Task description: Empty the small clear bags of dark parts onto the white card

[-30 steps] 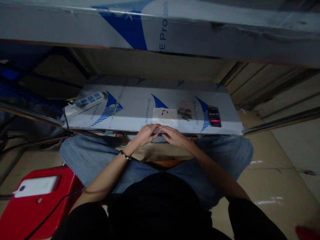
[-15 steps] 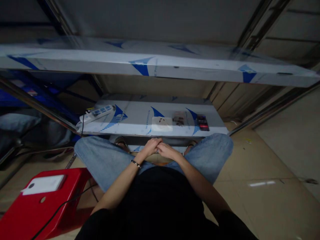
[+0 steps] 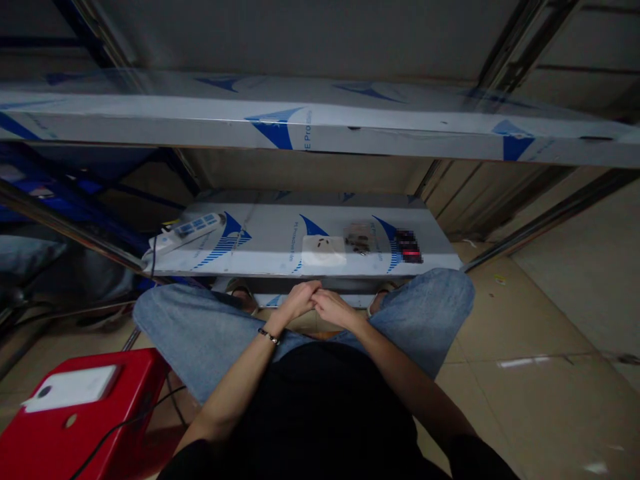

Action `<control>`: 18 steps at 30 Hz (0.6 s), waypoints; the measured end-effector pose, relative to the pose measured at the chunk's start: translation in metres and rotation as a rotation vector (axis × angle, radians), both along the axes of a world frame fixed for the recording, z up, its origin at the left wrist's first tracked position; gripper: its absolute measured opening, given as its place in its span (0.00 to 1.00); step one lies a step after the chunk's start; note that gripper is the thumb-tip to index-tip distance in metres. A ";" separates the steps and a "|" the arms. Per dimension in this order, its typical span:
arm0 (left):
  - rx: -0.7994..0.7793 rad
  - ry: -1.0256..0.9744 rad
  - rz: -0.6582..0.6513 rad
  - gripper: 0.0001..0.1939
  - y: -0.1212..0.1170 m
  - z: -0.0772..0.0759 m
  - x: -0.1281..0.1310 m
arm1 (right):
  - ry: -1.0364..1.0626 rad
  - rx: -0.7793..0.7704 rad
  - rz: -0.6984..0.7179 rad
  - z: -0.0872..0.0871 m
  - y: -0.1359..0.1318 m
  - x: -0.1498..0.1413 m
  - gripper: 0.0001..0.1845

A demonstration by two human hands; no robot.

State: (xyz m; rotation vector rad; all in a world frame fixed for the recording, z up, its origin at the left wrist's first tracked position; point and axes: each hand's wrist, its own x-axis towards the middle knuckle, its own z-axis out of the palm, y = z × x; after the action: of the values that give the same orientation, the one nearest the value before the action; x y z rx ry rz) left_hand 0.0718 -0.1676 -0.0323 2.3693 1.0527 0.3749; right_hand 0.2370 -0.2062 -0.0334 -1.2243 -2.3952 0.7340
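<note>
my left hand (image 3: 296, 301) and right hand (image 3: 336, 309) rest loosely clasped and empty
they grip nothing, lying parked between my denim knees (image 3: 425, 313). the film-wrapped steel shelf (image 3: 280, 240) sits just beyond my fingers, nearest to them, with a white socket plate (image 3: 323, 251) near its middle. a power strip (image 3: 187, 231) lies at its left end, its cord hanging over the near edge, seemingly to reach power below.

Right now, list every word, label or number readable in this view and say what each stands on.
"PE Protective Film": printed sideways on the film covering the lower shelf.
"Pro": on the film of the upper shelf; the rest is unclear.
Too small or blurred to read: the power strip markings, the pixelated patch.
</note>
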 end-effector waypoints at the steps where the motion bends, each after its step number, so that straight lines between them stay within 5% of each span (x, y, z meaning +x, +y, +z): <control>1: 0.007 0.001 -0.018 0.10 -0.003 0.000 0.001 | -0.061 -0.003 0.001 -0.002 -0.001 -0.003 0.14; 5: -0.029 -0.035 -0.057 0.14 -0.007 0.003 0.002 | -0.152 -0.009 0.041 -0.001 -0.001 -0.005 0.12; 12: 0.012 -0.062 0.008 0.11 0.001 0.007 -0.009 | 0.099 0.039 0.121 0.023 0.006 0.007 0.14; 15: 0.028 -0.123 0.133 0.10 0.008 0.001 -0.015 | 0.269 0.098 0.012 0.029 0.016 0.018 0.18; 18: 0.002 -0.288 0.294 0.09 0.018 -0.005 -0.012 | 0.326 0.165 -0.255 0.029 0.049 0.033 0.16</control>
State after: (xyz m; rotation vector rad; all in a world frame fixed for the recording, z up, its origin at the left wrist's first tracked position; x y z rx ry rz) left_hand 0.0594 -0.1499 -0.0377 2.0821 1.2574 0.7967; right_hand 0.2696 -0.1568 -0.0047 -1.2088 -1.9515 0.5915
